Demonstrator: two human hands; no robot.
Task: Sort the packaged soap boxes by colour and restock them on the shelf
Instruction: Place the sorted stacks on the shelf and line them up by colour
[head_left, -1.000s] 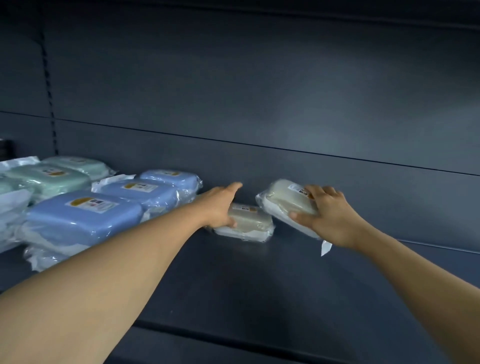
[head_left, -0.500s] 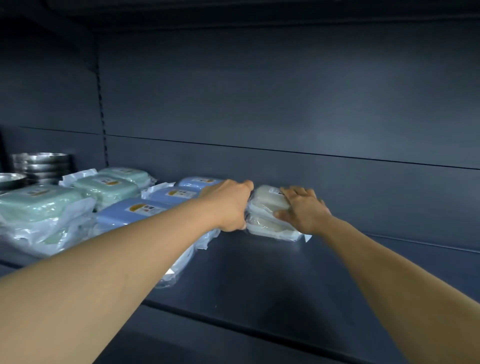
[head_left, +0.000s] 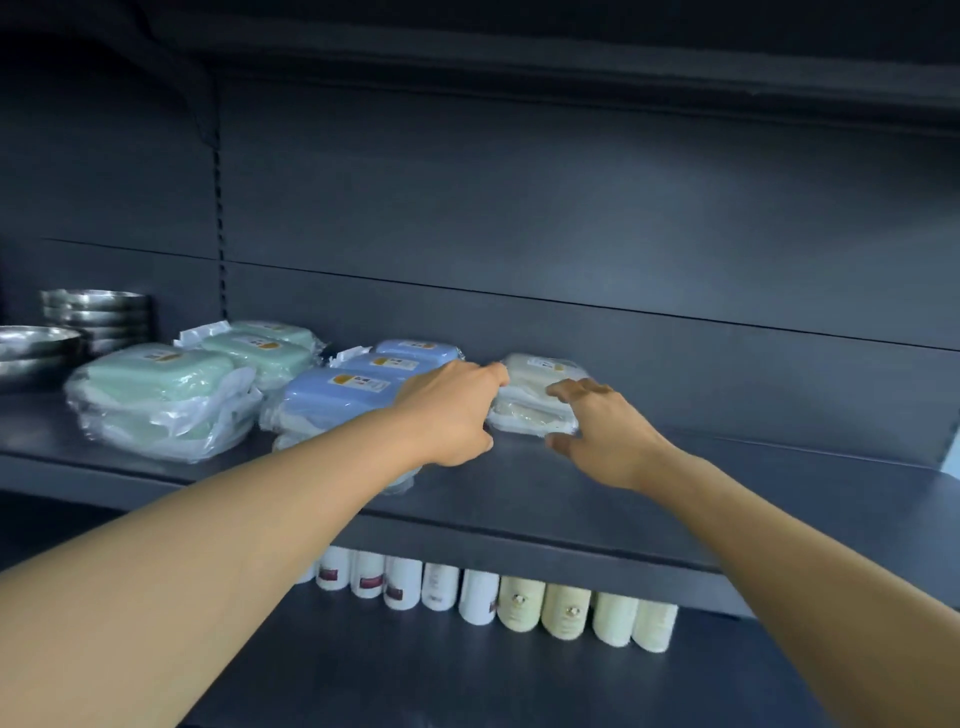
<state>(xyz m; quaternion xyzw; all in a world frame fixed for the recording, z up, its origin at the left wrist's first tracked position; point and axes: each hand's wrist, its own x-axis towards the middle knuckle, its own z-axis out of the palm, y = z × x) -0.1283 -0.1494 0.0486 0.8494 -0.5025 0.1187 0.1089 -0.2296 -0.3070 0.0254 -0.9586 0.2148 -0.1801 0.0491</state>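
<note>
Since a second ago the cream soap boxes (head_left: 537, 397) sit stacked on the shelf (head_left: 571, 483), long axis across, between left hand (head_left: 457, 410) touching and right hand (head_left: 602, 431) (fingers spread, releasing).

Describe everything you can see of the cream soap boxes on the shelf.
The cream soap boxes are two rounded-corner boxes, each sealed in clear crinkled plastic, stacked flat one on the other near the back of the dark shelf, just right of the blue row. The top one bears a small white label with an orange mark. The left hand touches the stack's left end; the right hand is at its right front corner, fingers spread.
</note>
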